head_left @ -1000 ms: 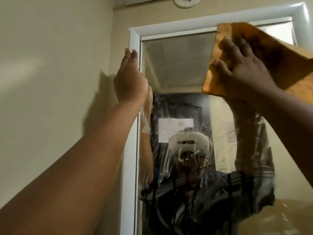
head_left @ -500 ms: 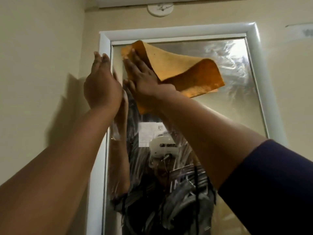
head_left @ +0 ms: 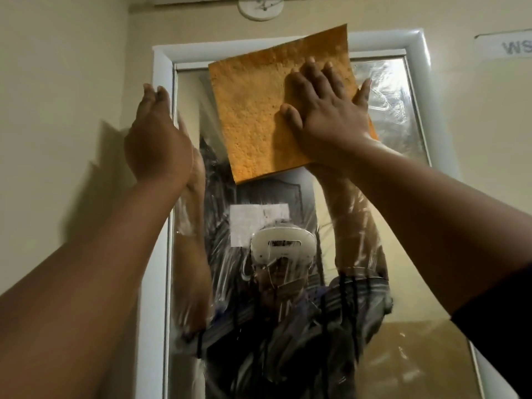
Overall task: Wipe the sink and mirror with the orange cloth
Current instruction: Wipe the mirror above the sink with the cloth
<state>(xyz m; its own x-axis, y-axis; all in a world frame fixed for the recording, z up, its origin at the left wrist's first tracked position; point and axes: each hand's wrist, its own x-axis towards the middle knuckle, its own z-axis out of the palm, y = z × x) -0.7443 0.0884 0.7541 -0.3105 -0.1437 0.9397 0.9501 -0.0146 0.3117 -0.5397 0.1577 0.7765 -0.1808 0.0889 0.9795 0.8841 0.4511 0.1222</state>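
Note:
The orange cloth (head_left: 253,110) lies spread flat against the upper part of the mirror (head_left: 397,116), its top corner over the white frame (head_left: 417,50). My right hand (head_left: 325,116) presses on the cloth's right half with straight, spread fingers. My left hand (head_left: 157,139) rests flat with straight fingers against the frame's left edge, apart from the cloth. The glass is streaked and wet, and reflects a person wearing a white headset. The sink is out of view.
A beige wall (head_left: 63,110) runs close on the left. A round white fitting (head_left: 260,8) sits above the frame. A paper label (head_left: 509,47) is stuck on the wall at the upper right.
The cloth was folded over at the mirror's top left; it is now spread flat and my right hand has moved right across the top. My left hand stays at the frame's left edge.

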